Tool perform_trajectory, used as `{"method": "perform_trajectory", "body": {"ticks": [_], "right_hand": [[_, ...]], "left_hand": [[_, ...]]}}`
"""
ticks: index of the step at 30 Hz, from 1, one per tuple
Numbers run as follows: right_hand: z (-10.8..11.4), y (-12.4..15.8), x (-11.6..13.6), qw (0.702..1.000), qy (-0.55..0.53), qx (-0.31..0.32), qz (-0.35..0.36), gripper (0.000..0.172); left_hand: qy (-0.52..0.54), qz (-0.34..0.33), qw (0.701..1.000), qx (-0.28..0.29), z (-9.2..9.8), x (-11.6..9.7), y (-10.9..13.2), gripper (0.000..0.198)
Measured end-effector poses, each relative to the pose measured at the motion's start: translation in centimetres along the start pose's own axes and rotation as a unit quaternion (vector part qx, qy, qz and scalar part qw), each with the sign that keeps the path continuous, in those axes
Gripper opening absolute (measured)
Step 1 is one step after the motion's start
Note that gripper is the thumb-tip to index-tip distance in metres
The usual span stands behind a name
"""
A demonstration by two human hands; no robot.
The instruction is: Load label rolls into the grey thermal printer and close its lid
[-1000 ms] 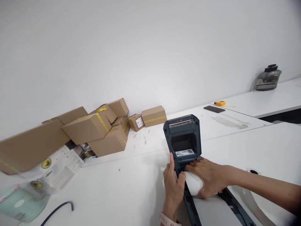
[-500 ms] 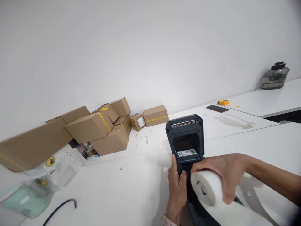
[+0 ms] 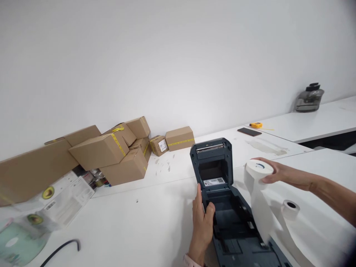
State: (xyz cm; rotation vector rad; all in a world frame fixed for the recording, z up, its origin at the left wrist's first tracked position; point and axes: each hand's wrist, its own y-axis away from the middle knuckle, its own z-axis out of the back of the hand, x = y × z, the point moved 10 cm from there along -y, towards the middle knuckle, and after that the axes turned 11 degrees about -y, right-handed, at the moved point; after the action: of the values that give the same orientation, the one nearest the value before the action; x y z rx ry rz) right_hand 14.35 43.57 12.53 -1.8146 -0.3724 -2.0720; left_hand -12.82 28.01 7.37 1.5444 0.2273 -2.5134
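A: Where is the paper roll (image 3: 257, 171)?

B: Up in the right hand (image 3: 274, 172), above the table (image 3: 164, 211) and beside the right side of the printer (image 3: 229, 222). A strip of paper hangs from it, and its blurred lower part overlaps the printer's right edge. I can't tell whether the two touch.

A: How does that hand hold it?

B: It pinches the roll, thumb on the near side and fingers around the far side, partly hidden. The round end faces upward.

A: And the left hand (image 3: 202, 224)?

B: It clasps the printer's left wall near the hinge, thumb over the rim, fingers along the outside. A pale wristband (image 3: 191, 260) shows at the bottom edge.

A: Is the printer open?

B: Yes, the lid (image 3: 213, 155) stands up with a white label (image 3: 214, 181) inside it, and the dark inside of the body is in plain sight.

A: What else is near?

B: A smaller roll (image 3: 288, 212) rests on the table to the right, its hole upward, a strip trailing from it. Farther back lie a dark flat slab (image 3: 249, 131) and a yellow tape measure (image 3: 256, 125). Cardboard boxes (image 3: 97, 150) are piled at the left.
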Motion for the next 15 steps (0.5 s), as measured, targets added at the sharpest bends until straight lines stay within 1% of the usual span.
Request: {"method": "perform_trajectory", "body": {"ticks": [4,6,8,10,12,15], "right_hand": [[-0.1,-0.8,-2.5,0.999,0.028,0.013,0.018,0.061],[-0.3,-0.9,-3.2,0.999,0.018,0.014,0.027,0.056],[0.0,-0.8,-3.8,1.0,0.011,0.01,0.027,0.055],[1.2,-0.2,-4.6,1.0,0.022,-0.015,0.014,0.063],[3.3,1.1,-5.8,0.998,0.028,-0.049,-0.004,0.067],[6.0,4.2,-7.7,0.997,0.015,-0.077,-0.012,0.053]], "left_hand": [[0.0,0.0,1.0,0.001,0.0,0.1,-0.1,0.075],[0.001,0.002,1.0,0.0,0.0,0.0,-0.1,0.077],[0.004,0.004,1.0,0.0,0.0,0.0,-0.1,0.077],[0.012,0.005,1.0,-0.002,0.0,0.0,0.0,0.076],[0.025,0.006,1.0,-0.002,0.0,0.2,0.0,0.075],[0.027,0.004,1.0,-0.004,0.1,0.2,0.0,0.073]]}}
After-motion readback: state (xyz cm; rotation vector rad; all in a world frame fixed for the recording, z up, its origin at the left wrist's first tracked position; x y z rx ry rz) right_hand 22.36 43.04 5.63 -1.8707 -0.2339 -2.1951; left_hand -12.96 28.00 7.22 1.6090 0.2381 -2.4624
